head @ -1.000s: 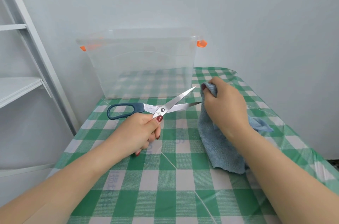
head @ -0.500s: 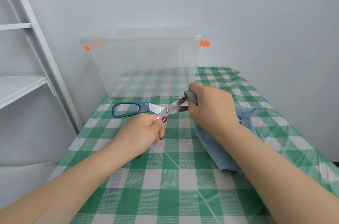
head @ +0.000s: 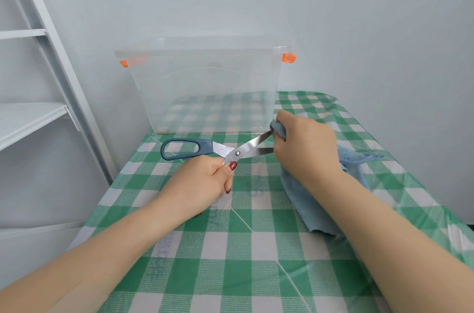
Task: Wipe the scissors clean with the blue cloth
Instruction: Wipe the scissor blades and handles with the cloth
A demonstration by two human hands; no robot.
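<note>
Broadly, the table (head: 230,274) under its green checked cover fills the view, with a clear plastic bin (head: 205,97) standing at its twelve o'clock edge. The blue cloth (head: 307,207) trails over the table at about three o'clock, and one end is gathered up in the right hand (head: 305,148). That hand's fingers are curled and pinch a fold of cloth round the tip of the upper blade. The left hand (head: 202,182), near the middle, is closed round one handle loop, with its thumb beside the pivot. It holds the scissors (head: 237,153) above the table, blades parted and pointing toward two o'clock. The free blue loop sticks out toward nine. The lower blade's tip runs behind the right hand, so I cannot tell whether cloth touches it.

The scissors look light, rigid and slick, with sharp edges. They are best held by the handles, with the wipe running along the flats from pivot to tip. The cloth is limp and should fold easily round steel.
</note>
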